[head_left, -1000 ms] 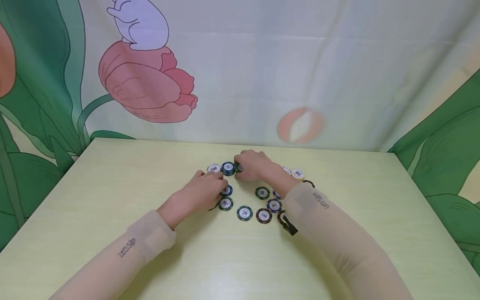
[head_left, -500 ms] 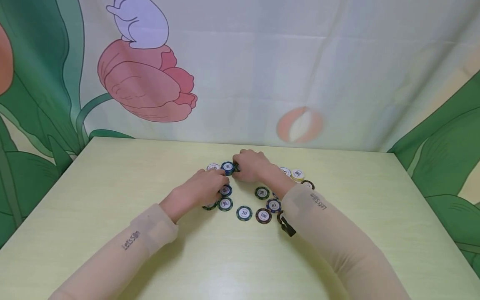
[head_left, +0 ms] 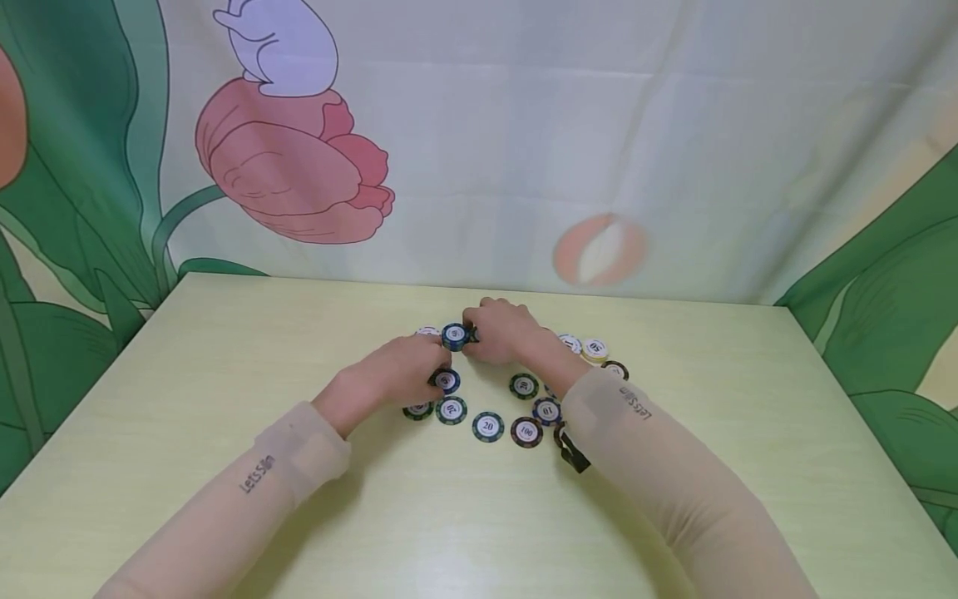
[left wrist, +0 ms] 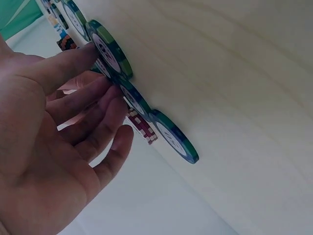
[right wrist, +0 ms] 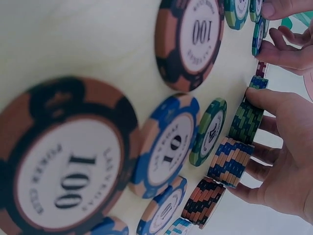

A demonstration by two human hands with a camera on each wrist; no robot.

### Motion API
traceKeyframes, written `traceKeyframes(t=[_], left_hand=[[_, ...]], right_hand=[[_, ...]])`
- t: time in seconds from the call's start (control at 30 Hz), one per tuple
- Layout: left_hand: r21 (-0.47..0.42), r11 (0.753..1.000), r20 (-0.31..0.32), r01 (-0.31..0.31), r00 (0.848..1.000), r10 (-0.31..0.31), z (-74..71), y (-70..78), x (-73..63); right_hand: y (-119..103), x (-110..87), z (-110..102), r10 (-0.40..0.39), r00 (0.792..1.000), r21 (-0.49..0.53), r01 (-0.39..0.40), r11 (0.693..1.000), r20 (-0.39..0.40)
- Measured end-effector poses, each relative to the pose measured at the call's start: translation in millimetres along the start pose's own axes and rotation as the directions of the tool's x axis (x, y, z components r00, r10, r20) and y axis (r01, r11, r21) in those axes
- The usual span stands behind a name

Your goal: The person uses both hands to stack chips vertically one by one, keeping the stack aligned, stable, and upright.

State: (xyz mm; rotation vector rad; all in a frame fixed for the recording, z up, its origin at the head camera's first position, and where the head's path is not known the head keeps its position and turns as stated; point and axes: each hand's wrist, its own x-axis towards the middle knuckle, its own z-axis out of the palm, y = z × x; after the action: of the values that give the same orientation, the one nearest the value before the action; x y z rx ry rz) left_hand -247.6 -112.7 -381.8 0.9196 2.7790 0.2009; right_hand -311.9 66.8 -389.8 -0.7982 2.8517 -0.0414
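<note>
My left hand (head_left: 400,368) is at the left of a loose ring of poker chips. Its thumb and fingers pinch a blue-green poker chip (head_left: 446,382), partly covered in the left wrist view by another green chip (left wrist: 110,51). My right hand (head_left: 503,331) reaches the back row, its fingers behind the stacks and its thumb at the near side. It grips a green poker chip stack (right wrist: 245,122). Beside that stand a blue-and-tan stack (right wrist: 231,162) and a short blue-green stack (right wrist: 258,82). In the head view, the right hand covers much of this row.
Single chips lie in front, among them a 20 chip (head_left: 488,427) and a brown 100 chip (head_left: 527,432). To the right stand a yellow-edged stack (head_left: 595,349) and a black-and-orange stack (right wrist: 203,201). A printed cloth (head_left: 479,166) hangs behind the table (head_left: 419,516).
The left hand's fingers have drawn in around the blue-green chip, which has slid slightly left. My right hand has shifted only a little to the left at the back row.
</note>
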Motion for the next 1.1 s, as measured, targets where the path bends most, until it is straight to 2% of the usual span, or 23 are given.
traceKeyframes(t=[0.23, 0.47, 0.57, 0.83, 1.1], left_hand=[[-0.03, 1.0, 0.009, -0.01, 1.0, 0.011, 0.0, -2.1, 1.4], [-0.071, 0.997, -0.026, -0.044, 0.999, 0.042, 4.2, -10.0, 5.9], [-0.06, 0.997, -0.046, -0.039, 0.998, 0.036, 5.6, -11.9, 6.5], [-0.034, 0.998, -0.125, 0.054, 0.99, -0.058, -3.1, -9.6, 4.8], [-0.066, 0.994, -0.21, 0.09, 0.972, -0.102, -2.3, -11.3, 11.5]], right_hand=[[-1.0, -0.5, -0.4, 0.006, 1.0, 0.012, -0.006, 1.0, 0.001], [0.2, 0.1, -0.6, 0.009, 1.0, 0.028, -0.009, 1.0, 0.004], [0.3, 0.4, -0.3, 0.009, 1.0, 0.031, -0.01, 0.999, 0.008], [-0.5, -1.2, 0.2, 0.024, 1.0, 0.037, -0.025, 0.999, 0.007], [-0.8, -1.2, 0.7, 0.022, 1.0, 0.039, -0.022, 0.999, 0.002]])
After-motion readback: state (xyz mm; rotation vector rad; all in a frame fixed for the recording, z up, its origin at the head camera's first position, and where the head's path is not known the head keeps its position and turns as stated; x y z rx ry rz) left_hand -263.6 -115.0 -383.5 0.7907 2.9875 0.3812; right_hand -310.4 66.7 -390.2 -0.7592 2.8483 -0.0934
